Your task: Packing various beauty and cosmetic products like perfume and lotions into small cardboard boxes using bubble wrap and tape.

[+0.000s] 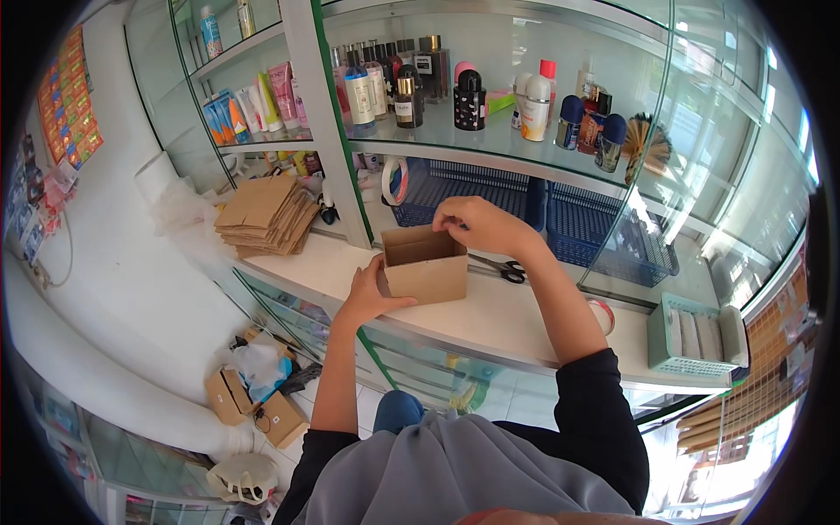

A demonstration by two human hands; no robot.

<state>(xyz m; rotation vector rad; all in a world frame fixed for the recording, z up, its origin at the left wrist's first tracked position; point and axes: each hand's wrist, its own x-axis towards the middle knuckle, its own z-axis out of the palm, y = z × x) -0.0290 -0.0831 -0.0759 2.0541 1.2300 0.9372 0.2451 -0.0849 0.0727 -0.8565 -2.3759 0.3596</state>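
An open-topped cardboard box (426, 281) stands on the white counter, and the part of its inside that shows is bare brown card. My left hand (374, 295) grips the box at its left side and lower front edge, thumb along the front. At the box's back right corner is my right hand (478, 224), fingers curled down at the rim; whether they pinch the card is hidden. Black-handled scissors (510, 270) lie just right of the box. To the left, a stack of flattened cardboard boxes (262, 216) rests on the counter.
Blue plastic baskets (472, 187) sit behind the box, with a tape roll (395, 181) by them. Another tape roll (602, 316) and a mint basket (689, 361) are at the right. Above runs a glass shelf (492, 147) with bottles. Cardboard boxes (279, 420) lie on the floor.
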